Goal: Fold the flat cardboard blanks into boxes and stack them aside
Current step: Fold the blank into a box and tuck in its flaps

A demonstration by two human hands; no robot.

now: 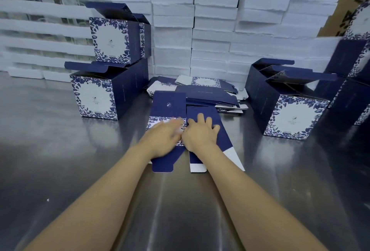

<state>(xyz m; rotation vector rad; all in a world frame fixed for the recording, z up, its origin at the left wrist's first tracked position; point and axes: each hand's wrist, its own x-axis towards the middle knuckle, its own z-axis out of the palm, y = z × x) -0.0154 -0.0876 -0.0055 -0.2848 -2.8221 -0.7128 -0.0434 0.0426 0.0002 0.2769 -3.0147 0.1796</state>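
A flat navy-and-white floral cardboard blank [170, 104] lies on the steel table [60, 160] in front of me. My left hand [164, 136] is blurred and rests flat on the blank's floral panel, fingers stretched. My right hand [200, 133] lies beside it on the navy panel, fingers spread and slightly bent over the panel's top edge. Behind them sits a pile of flat blanks [208, 94]. Folded boxes with open lids stand aside: two stacked on the left [96, 98] [116, 40] and one on the right [288, 114].
Rows of white foam trays [212, 26] form a wall at the back. More navy boxes [354, 82] are piled at the far right edge. Brown cartons [352, 6] stand behind the trays.
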